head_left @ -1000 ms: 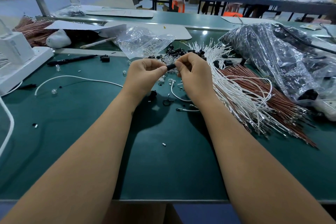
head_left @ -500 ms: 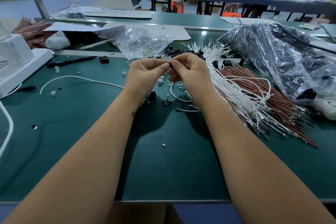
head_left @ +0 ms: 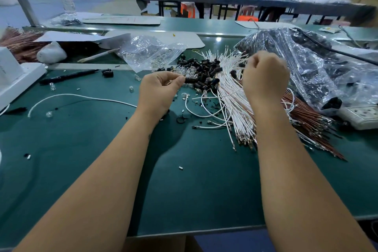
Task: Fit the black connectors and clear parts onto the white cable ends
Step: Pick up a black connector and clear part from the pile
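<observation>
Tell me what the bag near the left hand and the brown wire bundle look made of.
Bag: thin clear plastic film, glossy and crinkled, contents show through. Brown wire bundle: copper-coloured strands with small shiny metal tips; bare or coated, unclear.

A heap of small black plastic cylindrical connectors [head_left: 201,69] lay centre frame, mixed with tiny clear plastic bulb-shaped parts [head_left: 185,72]. Thin white cables [head_left: 231,96] fanned out right of them, metal-tipped ends toward the lower right.
</observation>
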A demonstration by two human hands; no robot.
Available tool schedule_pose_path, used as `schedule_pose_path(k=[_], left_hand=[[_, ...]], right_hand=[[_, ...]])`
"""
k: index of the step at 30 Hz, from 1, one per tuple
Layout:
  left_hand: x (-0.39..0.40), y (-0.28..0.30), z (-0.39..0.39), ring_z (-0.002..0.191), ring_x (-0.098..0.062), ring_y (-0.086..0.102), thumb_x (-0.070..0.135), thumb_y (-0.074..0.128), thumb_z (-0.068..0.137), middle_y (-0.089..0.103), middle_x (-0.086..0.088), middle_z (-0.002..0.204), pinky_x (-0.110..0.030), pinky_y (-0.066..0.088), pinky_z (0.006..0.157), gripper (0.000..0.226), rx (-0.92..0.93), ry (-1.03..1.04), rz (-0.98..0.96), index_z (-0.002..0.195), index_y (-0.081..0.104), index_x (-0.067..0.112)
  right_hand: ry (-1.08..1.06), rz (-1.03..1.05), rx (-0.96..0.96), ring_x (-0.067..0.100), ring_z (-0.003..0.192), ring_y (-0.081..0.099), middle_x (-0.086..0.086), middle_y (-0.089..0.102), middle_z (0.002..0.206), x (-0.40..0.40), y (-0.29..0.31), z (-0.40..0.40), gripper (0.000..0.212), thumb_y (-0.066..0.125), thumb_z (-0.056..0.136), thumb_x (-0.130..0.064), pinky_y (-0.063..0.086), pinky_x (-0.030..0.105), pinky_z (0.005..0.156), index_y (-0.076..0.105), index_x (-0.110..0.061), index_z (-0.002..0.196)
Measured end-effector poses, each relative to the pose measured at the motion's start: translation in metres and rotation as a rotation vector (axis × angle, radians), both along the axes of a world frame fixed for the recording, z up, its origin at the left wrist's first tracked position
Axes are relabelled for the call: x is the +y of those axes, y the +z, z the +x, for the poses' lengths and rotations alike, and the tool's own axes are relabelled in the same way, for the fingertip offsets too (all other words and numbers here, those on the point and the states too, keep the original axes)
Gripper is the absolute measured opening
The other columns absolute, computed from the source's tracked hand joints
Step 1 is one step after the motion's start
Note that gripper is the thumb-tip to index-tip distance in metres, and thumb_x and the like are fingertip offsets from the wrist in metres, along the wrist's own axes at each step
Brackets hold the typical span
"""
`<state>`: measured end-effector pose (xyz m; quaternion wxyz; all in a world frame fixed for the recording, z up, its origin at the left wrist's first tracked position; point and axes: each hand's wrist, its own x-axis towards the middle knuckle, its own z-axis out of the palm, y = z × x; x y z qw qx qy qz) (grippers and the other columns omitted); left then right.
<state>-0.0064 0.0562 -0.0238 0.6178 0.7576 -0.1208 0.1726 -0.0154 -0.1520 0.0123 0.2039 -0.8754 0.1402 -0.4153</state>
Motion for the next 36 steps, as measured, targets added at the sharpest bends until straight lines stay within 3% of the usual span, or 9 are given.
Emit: schedule_pose_path(k=[3, 6, 12, 17, 19, 22, 27, 33, 36], left_hand=[[0.000, -0.001, 0.000, 0.069, -0.017, 0.051, 0.020, 0.069, 0.088, 0.067, -0.027, 0.083, -0.027, 0.043, 0.067, 0.013, 0.006, 0.020, 0.048, 0.077, 0.067, 0.025], [0.001, -0.004, 0.001, 0.063, -0.016, 0.048, 0.020, 0.068, 0.089, 0.065, -0.025, 0.075, -0.025, 0.041, 0.061, 0.012, 0.007, 0.019, 0.095, 0.077, 0.068, 0.023], [0.004, -0.008, 0.002, 0.066, -0.018, 0.050, 0.022, 0.068, 0.089, 0.067, -0.027, 0.083, -0.031, 0.044, 0.066, 0.008, 0.016, 0.030, 0.123, 0.085, 0.071, 0.017], [0.005, -0.010, 0.002, 0.064, -0.016, 0.049, 0.025, 0.068, 0.089, 0.066, -0.023, 0.077, -0.029, 0.044, 0.065, 0.009, 0.007, 0.032, 0.145, 0.087, 0.072, 0.018], [0.005, -0.010, 0.002, 0.060, -0.015, 0.044, 0.025, 0.069, 0.088, 0.056, -0.014, 0.063, -0.025, 0.040, 0.060, 0.008, 0.009, 0.029, 0.146, 0.085, 0.072, 0.019], [0.005, -0.011, 0.003, 0.057, -0.014, 0.039, 0.026, 0.069, 0.088, 0.049, -0.003, 0.060, -0.023, 0.037, 0.057, 0.008, 0.011, 0.027, 0.149, 0.082, 0.071, 0.022], [0.005, -0.012, 0.004, 0.053, -0.011, 0.037, 0.026, 0.068, 0.089, 0.048, 0.002, 0.056, -0.018, 0.036, 0.052, 0.010, 0.020, 0.026, 0.144, 0.080, 0.071, 0.021], [0.005, -0.013, 0.006, 0.047, -0.007, 0.034, 0.025, 0.068, 0.089, 0.044, 0.006, 0.052, -0.016, 0.034, 0.048, 0.011, 0.035, 0.021, 0.135, 0.079, 0.070, 0.020], [0.005, -0.013, 0.007, 0.054, -0.010, 0.041, 0.026, 0.068, 0.089, 0.052, 0.002, 0.058, -0.020, 0.039, 0.055, 0.012, 0.061, 0.028, 0.127, 0.077, 0.070, 0.022]], right_hand=[[-0.090, -0.016, 0.274, 0.031, 0.106, 0.051, 0.016, 0.061, 0.116, -0.014, -0.008, 0.000, 0.029, 0.046, 0.091, -0.007, 0.041, 0.042, 0.092, 0.061, -0.008, 0.116], [-0.119, -0.018, 0.566, 0.037, 0.119, 0.045, 0.020, 0.052, 0.129, -0.013, -0.015, 0.000, 0.034, 0.045, 0.090, -0.011, 0.037, 0.043, 0.098, 0.055, -0.005, 0.122], [-0.157, -0.020, 0.639, 0.037, 0.121, 0.044, 0.019, 0.053, 0.129, -0.014, -0.017, 0.003, 0.032, 0.051, 0.090, -0.016, 0.037, 0.044, 0.098, 0.056, -0.005, 0.118], [-0.164, 0.033, 0.582, 0.037, 0.110, 0.053, 0.017, 0.063, 0.112, -0.014, -0.018, 0.005, 0.017, 0.057, 0.086, -0.013, 0.039, 0.042, 0.092, 0.061, -0.008, 0.101], [-0.158, 0.052, 0.570, 0.037, 0.106, 0.056, 0.016, 0.064, 0.106, -0.015, -0.017, 0.005, 0.011, 0.058, 0.084, -0.012, 0.040, 0.041, 0.089, 0.060, -0.009, 0.094], [-0.161, 0.055, 0.559, 0.036, 0.101, 0.057, 0.015, 0.065, 0.101, -0.015, -0.017, 0.005, 0.004, 0.057, 0.085, -0.011, 0.040, 0.039, 0.085, 0.056, -0.009, 0.088], [-0.156, 0.013, 0.501, 0.034, 0.095, 0.059, 0.013, 0.066, 0.098, -0.015, -0.019, 0.005, 0.017, 0.054, 0.085, -0.007, 0.041, 0.039, 0.087, 0.067, -0.008, 0.096], [-0.138, -0.054, 0.190, 0.029, 0.095, 0.058, 0.008, 0.065, 0.101, -0.009, -0.014, 0.003, 0.018, 0.050, 0.092, -0.009, 0.038, 0.038, 0.089, 0.065, -0.011, 0.101], [-0.062, -0.073, -0.021, 0.017, 0.081, 0.051, -0.001, 0.058, 0.088, 0.001, -0.007, 0.002, 0.014, 0.047, 0.097, -0.010, 0.030, 0.028, 0.082, 0.060, -0.010, 0.101]])
